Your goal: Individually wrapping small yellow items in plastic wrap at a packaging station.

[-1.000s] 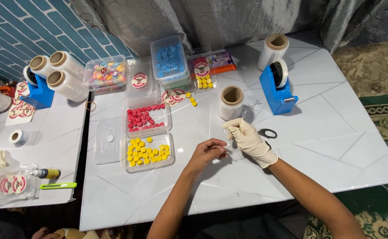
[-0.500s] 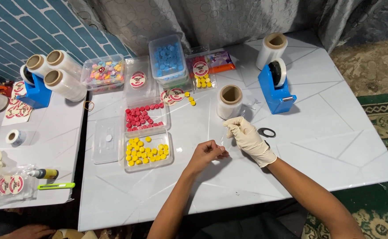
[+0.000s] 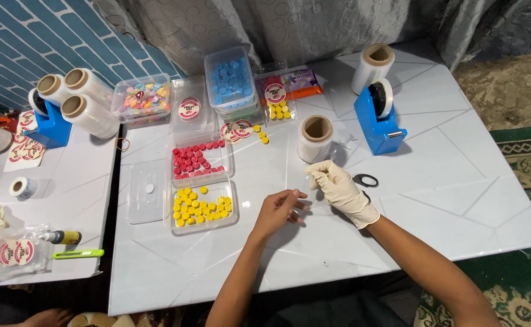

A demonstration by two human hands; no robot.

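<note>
Both hands pinching thin clear film just in front of wrap roll [image 3: 315, 138]: bare left hand [image 3: 279, 211] clenching one edge, gloved right hand [image 3: 340, 189] gripping other. Film risks tearing if pulling unevenly.

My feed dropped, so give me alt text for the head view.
Gloved right hand and bare left hand pinch a clear film between them over a white table, beside trays of yellow pieces and red pieces.

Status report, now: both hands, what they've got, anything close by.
Left hand bare, right hand gloved, both pinching a clear plastic sleeve over the white table. Black ring beside right hand. Tray of yellow pieces left.
</note>
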